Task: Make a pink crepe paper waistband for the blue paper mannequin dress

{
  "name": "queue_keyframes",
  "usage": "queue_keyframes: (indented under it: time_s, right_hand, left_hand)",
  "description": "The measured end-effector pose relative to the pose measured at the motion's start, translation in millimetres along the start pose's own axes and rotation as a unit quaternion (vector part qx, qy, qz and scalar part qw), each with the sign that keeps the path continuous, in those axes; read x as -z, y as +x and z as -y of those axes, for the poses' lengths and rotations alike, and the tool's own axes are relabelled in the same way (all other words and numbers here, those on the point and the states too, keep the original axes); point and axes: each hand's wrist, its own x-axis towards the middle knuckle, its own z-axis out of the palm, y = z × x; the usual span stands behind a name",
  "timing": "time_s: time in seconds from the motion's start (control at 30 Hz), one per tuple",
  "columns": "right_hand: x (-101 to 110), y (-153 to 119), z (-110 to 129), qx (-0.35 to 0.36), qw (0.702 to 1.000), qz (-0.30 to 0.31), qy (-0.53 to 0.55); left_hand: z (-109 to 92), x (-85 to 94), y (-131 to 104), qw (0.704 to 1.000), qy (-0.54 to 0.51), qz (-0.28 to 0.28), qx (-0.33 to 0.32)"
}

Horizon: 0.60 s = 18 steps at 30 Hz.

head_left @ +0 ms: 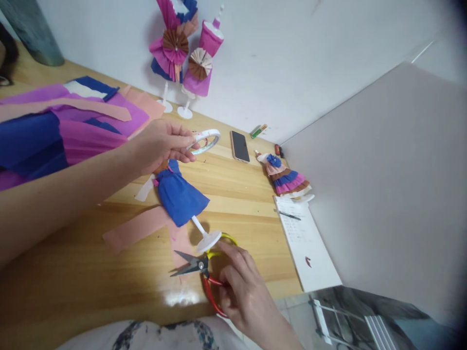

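A roll of white tape (215, 138) is pinched by its rim in my left hand (160, 145), raised over the table. Below that hand a small dress stand in a blue crepe-paper skirt (181, 197) lies on its side, its white round base (209, 241) toward me. My right hand (242, 282) is at the handles of scissors (197, 265), one yellow and one red, with fingers around the red handle. The scissors' blades are apart and point left. Under the skirt lie peach paper strips (136, 227).
Crepe-paper sheets (32, 136) are heaped at left. Two decorated dress stands (185, 113) rise against the wall. A phone (240, 147), a ruffled-dress stand (288, 180) lying down, and a white sheet (310, 253) with a pen (290, 215) are at right.
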Motion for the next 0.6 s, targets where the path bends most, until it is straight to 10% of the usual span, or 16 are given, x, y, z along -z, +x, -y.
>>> queue_keyframes:
  time_s: [0.2,0.37,0.6]
  right_hand:
    - [11.8,-7.6,-16.5,0.058,0.998,0.028,0.004]
    - [47.5,-27.9,-27.7,-0.084,0.985,0.067,0.133]
    - [50.4,-6.9,-43.1,-0.169,0.802,-0.002,0.572]
  left_hand:
    - [1.4,-3.9,-2.4,0.999,-0.025,-0.001,0.021]
    - [2.4,-4.8,-4.3,1.000,-0.009,-0.008,0.026]
    - [8.9,-6.3,-6.0,0.999,-0.033,0.010,0.018]
